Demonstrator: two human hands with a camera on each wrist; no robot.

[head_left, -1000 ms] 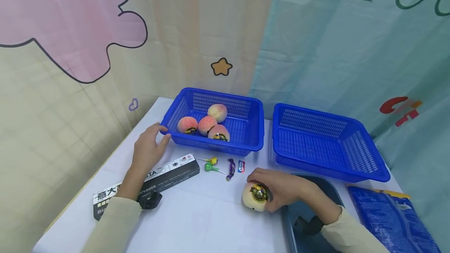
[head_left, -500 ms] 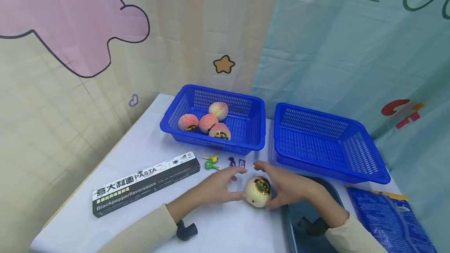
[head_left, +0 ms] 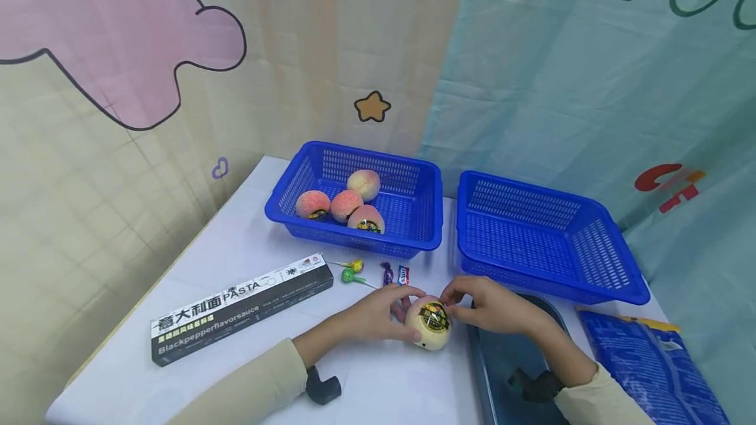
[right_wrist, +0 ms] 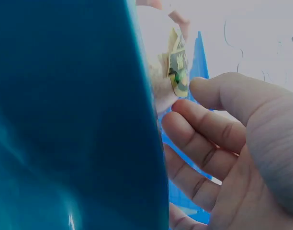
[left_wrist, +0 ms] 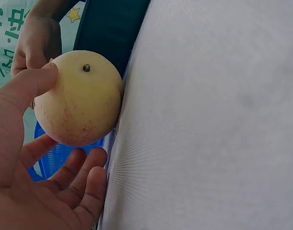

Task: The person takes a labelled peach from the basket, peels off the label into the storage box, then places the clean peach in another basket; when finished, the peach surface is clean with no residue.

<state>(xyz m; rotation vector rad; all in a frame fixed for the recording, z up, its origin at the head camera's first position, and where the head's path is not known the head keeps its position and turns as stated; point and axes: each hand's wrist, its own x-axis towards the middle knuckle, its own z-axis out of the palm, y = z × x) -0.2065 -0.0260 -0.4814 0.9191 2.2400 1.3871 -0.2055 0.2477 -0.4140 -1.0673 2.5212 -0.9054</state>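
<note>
A pale yellow-pink peach (head_left: 428,332) with a black and gold label (head_left: 434,317) sits near the table's front middle. My left hand (head_left: 378,315) holds it from the left, thumb on one side and fingers on the other; the left wrist view shows the thumb pressed on the peach (left_wrist: 82,103). My right hand (head_left: 499,307) is at its right side, thumb and forefinger by the label's edge. In the right wrist view, that hand (right_wrist: 232,143) has its fingers loosely bent, with a gap between thumb and forefinger tips beside the label (right_wrist: 179,72).
Several peaches lie in the left blue basket (head_left: 354,236); a second blue basket (head_left: 549,281) stands to its right. A pasta box (head_left: 242,307), lollipops (head_left: 348,275), small wrapped candies (head_left: 388,274), a dark blue bin (head_left: 490,359) and a blue packet (head_left: 655,366) surround the hands.
My left hand has left the left basket's corner and come right to hold the peach. My right hand has loosened from the peach and shifted to its upper right, by the label.
</note>
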